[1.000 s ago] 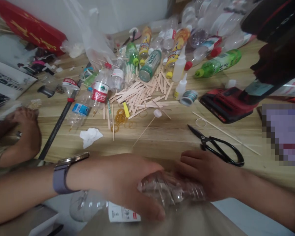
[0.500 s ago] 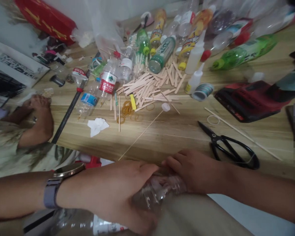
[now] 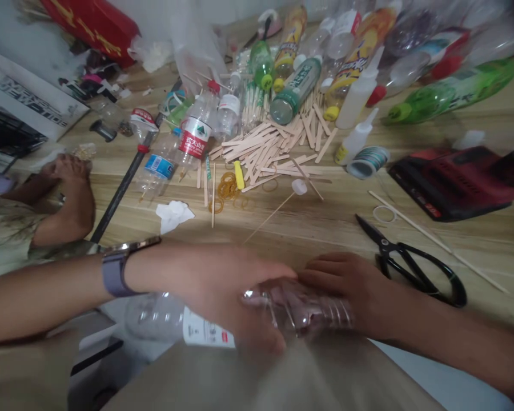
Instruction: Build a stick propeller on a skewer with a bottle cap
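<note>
A clear plastic bottle (image 3: pixel 154 319) with a white label lies sideways at the near edge of the table, above my lap. My left hand (image 3: pixel 227 291), with a watch on its wrist, is wrapped round the bottle's middle, thumb on the near side. My right hand (image 3: pixel 346 285) is closed over the bottle's right end, its fingertips close to my left hand. That end is partly hidden under the right palm. Black-handled scissors (image 3: pixel 402 257) lie on the table just beyond my right wrist. A thin stick (image 3: pixel 268 218) with a white disc (image 3: pixel 299 186) lies beyond my hands.
Many wooden sticks (image 3: pixel 261 148) are heaped mid-table, with rubber bands (image 3: pixel 227 187) nearby. Several bottles stand or lie behind, including a red-labelled bottle (image 3: pixel 195 137). A red-and-black tool (image 3: pixel 445 177) sits at right. Another person's hands (image 3: pixel 71 168) rest at left.
Both hands and the bottle have risen a little towards the table edge and shifted right in view. More of the bottle shows between them. The whole scene has also shifted slightly right.
</note>
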Action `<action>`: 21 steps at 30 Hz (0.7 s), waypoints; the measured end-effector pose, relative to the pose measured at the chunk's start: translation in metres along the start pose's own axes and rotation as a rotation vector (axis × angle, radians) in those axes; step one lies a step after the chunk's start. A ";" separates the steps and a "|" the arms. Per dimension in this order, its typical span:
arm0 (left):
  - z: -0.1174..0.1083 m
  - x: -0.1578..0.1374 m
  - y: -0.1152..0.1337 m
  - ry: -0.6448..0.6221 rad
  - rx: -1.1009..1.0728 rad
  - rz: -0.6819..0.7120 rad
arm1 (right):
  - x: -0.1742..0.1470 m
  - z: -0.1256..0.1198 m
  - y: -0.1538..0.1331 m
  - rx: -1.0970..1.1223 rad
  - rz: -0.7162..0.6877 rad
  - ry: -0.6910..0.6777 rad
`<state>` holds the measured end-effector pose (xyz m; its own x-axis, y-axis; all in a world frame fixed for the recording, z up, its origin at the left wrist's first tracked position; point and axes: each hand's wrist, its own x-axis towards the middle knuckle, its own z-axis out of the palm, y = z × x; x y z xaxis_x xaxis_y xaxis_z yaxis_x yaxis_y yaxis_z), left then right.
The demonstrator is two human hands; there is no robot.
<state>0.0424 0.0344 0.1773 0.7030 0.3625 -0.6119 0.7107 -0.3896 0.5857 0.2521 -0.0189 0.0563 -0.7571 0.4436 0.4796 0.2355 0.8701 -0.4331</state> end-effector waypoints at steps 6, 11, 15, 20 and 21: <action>-0.015 0.009 -0.002 -0.148 0.074 0.139 | -0.007 -0.001 -0.006 -0.080 0.028 0.023; -0.004 0.002 0.003 -0.057 0.053 0.122 | -0.010 -0.007 -0.013 -0.089 0.052 -0.047; 0.003 -0.004 0.005 0.053 0.121 0.188 | -0.009 -0.009 -0.016 -0.133 0.021 -0.030; 0.009 -0.007 0.007 0.261 0.212 0.292 | -0.007 -0.011 -0.016 -0.195 -0.007 -0.045; 0.010 -0.007 0.008 0.277 0.223 0.299 | -0.007 -0.012 -0.015 -0.195 -0.009 -0.035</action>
<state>0.0429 0.0205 0.1809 0.8783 0.4069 -0.2512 0.4742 -0.6733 0.5673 0.2609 -0.0331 0.0684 -0.7793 0.4313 0.4546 0.3402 0.9004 -0.2711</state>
